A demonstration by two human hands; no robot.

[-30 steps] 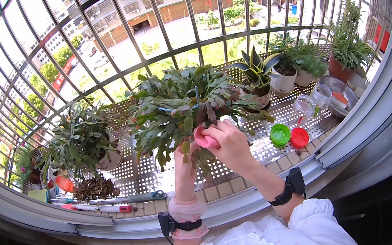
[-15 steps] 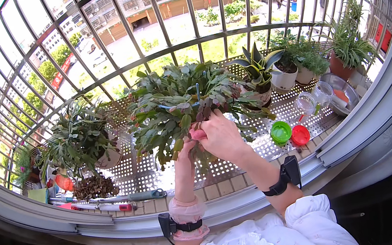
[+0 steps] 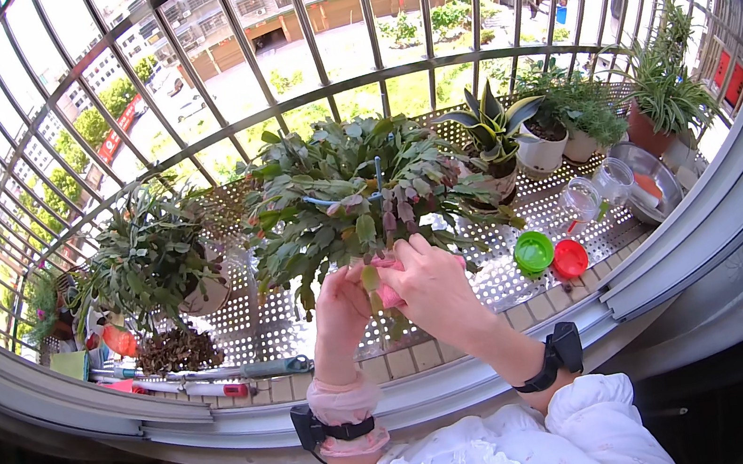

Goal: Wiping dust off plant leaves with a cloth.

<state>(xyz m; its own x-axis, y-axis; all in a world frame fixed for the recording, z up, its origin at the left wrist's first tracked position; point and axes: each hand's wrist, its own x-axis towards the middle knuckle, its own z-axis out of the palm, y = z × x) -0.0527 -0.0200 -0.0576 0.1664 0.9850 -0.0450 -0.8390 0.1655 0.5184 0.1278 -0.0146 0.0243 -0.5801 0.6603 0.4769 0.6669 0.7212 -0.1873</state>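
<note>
A large holiday cactus (image 3: 316,173) with flat, segmented leaves hangs over its pot in the middle, a blue wire-like piece (image 3: 329,202) among its stems. At its near edge, my right hand (image 3: 432,290) has its fingers bent over a pink cloth (image 3: 391,296). Close beside it, my left hand (image 3: 341,307) is curled against the hanging leaves, its fingertips next to the cloth. A green leaf segment (image 3: 371,278) hangs in front of the left fingertips and partly hides what they grip. Black bands are strapped round both forearms.
A second leafy plant (image 3: 147,254) stands left, near dry brown material (image 3: 177,350) and a grey-handled tool (image 3: 275,367). To the right are a green cup (image 3: 533,252), a red cup (image 3: 570,257), clear jars (image 3: 580,197), a metal basin (image 3: 654,183) and potted plants. Metal bars rise behind.
Both hands have come a little lower and nearer to me. My left hand has moved slightly left and its fingers show more. More of the pink cloth is visible.
</note>
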